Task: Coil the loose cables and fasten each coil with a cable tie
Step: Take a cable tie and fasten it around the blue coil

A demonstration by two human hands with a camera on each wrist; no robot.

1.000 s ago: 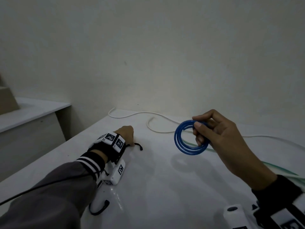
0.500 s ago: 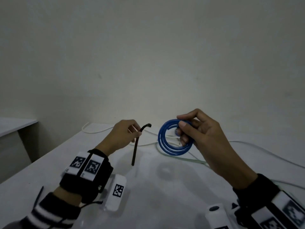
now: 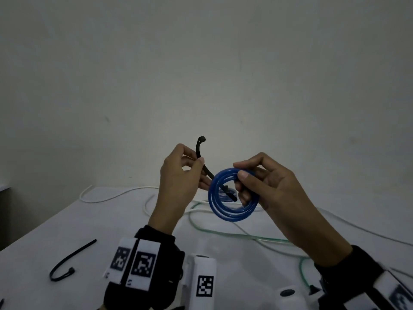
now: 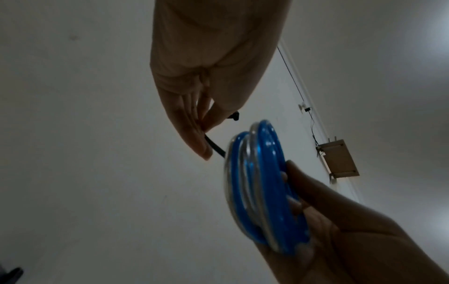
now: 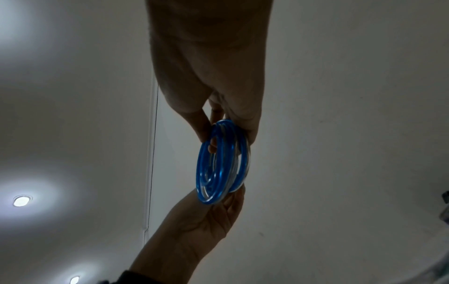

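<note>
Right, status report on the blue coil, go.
Left hand pinches black cable tie, tail poked through blue coil. Right hand grips coil. Tie not looped. Nothing in the way.

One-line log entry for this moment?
left hand: pinches cable tie | right hand: holds blue coil | tie through coil, unfastened

Count: 1 blue coil (image 3: 232, 195), 2 black cable ties (held one (image 3: 204, 166), spare near left (image 3: 67, 262)), 2 loose cables: white (image 3: 116, 196), greenish (image 3: 245, 236).
</note>
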